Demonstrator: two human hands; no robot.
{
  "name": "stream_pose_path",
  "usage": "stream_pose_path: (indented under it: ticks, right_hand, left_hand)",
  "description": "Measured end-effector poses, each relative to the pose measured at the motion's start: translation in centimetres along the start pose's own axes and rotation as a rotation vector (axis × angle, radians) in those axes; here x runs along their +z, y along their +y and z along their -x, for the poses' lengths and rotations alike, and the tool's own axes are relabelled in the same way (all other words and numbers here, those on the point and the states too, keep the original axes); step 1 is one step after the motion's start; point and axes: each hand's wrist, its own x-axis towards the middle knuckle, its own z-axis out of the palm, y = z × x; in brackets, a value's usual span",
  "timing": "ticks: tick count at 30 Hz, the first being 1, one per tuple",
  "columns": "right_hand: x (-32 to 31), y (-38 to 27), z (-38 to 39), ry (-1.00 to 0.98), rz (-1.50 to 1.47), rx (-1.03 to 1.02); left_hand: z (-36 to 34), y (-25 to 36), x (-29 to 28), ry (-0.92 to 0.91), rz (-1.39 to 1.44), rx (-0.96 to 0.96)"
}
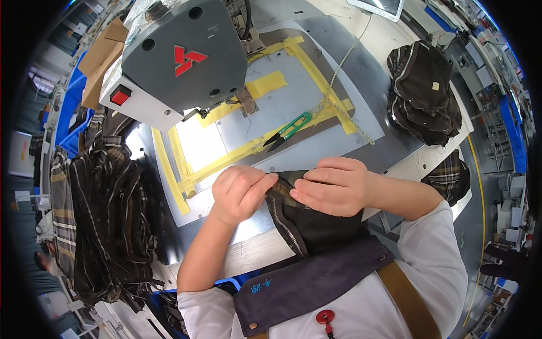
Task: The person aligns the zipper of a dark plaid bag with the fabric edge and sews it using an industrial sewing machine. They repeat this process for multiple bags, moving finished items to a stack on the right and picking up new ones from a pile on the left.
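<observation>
Both hands pinch the upper edge of a dark fabric piece (333,229), held up at the table's front edge. A metal zipper (287,225) runs down its left side, and a patch of plaid shows between my hands. My left hand (241,193) grips the corner by the zipper, thumb and forefinger pressed together. With closed fingers, my right hand (337,187) holds the same edge farther right. Beyond them, green-handled thread snips (289,131) lie across yellow tape on the machine's plate. How the lower part of the piece hangs is partly hidden by my apron.
A grey sewing machine head (186,62) overhangs the taped plate (217,134). To the left hangs a thick pile of zippered dark pieces (113,214). Dark sewn pouches (422,85) are stacked at the right, near a plaid piece (449,176). A cardboard box (101,65) stands far left.
</observation>
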Motion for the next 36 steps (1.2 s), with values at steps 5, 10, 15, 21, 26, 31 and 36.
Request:
stream_pose_path:
  ticks: [5, 10, 15, 21, 26, 31, 36]
  right_hand:
    - [-1.0, 0.3, 0.3, -0.046, -0.066, 0.060]
    - [-2.3, -0.4, 2.9, -0.242, -0.396, 0.741]
    - [-7.4, 1.3, 3.7, -0.312, -0.487, 1.116]
    - [-17.9, 12.6, 6.9, 0.582, -0.248, 1.483]
    - [-24.2, 17.5, 17.7, -0.110, 0.593, 1.604]
    - [-19.2, 14.3, 11.9, -0.069, 0.774, 1.117]
    - [-13.9, 10.6, 10.9, -0.569, 0.625, 1.051]
  left_hand:
    - [0.0, 0.1, 0.1, -0.014, -0.005, -0.032]
    - [0.5, -0.5, 0.3, 0.019, 0.074, -0.240]
    - [0.3, -0.1, 1.5, 0.011, 0.377, -0.583]
    - [0.7, -0.1, 1.3, -0.178, 0.361, -0.650]
    - [-0.2, 0.2, 2.3, -0.281, 0.397, -0.583]
    - [0.2, 0.3, 1.3, -0.275, 0.377, -0.623]
    - [0.2, -0.3, 0.7, -0.301, 0.168, -0.384]
